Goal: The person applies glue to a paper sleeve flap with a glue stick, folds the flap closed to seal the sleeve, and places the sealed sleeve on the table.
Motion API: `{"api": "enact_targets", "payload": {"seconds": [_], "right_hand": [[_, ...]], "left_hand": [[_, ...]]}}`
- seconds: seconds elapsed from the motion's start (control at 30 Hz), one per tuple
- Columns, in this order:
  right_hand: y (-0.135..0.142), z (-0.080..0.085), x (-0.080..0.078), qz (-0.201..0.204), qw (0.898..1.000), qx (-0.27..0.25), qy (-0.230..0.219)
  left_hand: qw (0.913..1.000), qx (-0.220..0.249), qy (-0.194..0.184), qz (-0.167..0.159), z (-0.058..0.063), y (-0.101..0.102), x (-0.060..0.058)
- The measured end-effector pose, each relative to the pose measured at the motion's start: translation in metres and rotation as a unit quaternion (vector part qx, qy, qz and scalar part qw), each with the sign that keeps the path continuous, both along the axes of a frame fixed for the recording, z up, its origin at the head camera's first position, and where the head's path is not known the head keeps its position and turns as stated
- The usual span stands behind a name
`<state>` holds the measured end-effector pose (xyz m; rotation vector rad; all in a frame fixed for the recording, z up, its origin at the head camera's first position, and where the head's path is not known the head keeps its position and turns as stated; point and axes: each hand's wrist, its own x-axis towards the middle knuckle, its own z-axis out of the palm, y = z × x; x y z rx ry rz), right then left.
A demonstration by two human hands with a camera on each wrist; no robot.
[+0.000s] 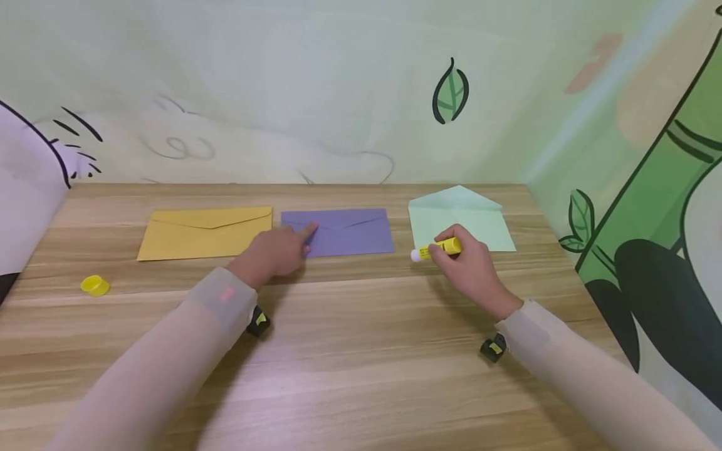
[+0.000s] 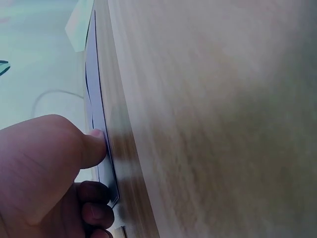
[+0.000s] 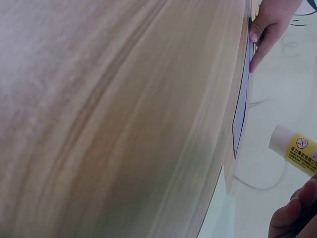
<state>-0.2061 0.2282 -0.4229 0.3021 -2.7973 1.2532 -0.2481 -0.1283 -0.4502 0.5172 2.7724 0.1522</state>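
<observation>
My left hand rests on the left part of a purple envelope, index finger stretched out along its closed flap. In the left wrist view the thumb presses near the envelope's lower edge and the other fingers are curled. My right hand grips a yellow glue stick, uncapped, its white end pointing left. The glue stick is above the table, overlapping the lower edge of a mint-green envelope in the head view. That envelope's pointed flap is raised open toward the wall.
A yellow-orange envelope with its flap down lies left of the purple one. The yellow glue cap sits at the table's left. A painted wall rises behind the wooden table, with another at the right.
</observation>
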Motion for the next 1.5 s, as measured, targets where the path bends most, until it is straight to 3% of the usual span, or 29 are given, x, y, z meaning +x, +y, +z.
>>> {"api": "enact_targets", "payload": {"seconds": [0.23, 0.5, 0.73, 1.03, 1.33, 1.5], "right_hand": [[0.003, 0.0, 0.0, -0.001, 1.0, 0.0, 0.002], [0.005, 0.003, 0.001, -0.002, 1.0, -0.005, 0.001], [0.013, 0.003, 0.003, -0.009, 1.0, 0.001, 0.01], [0.024, 0.004, 0.006, -0.015, 1.0, 0.008, 0.016], [0.042, 0.006, 0.012, -0.03, 0.999, 0.009, 0.013], [0.042, 0.011, 0.013, -0.033, 0.999, 0.012, 0.005]], "left_hand": [[0.9999, -0.006, 0.007, -0.005, 0.004, 0.001, 0.001], [0.9996, -0.013, 0.024, -0.007, -0.001, 0.002, 0.0], [0.9968, 0.039, 0.052, -0.046, -0.001, 0.017, 0.001], [0.9921, 0.066, 0.046, -0.096, -0.004, 0.054, 0.0], [0.9871, 0.069, 0.036, -0.14, 0.001, 0.117, -0.001], [0.9856, 0.084, 0.025, -0.145, 0.001, 0.147, -0.001]]}}
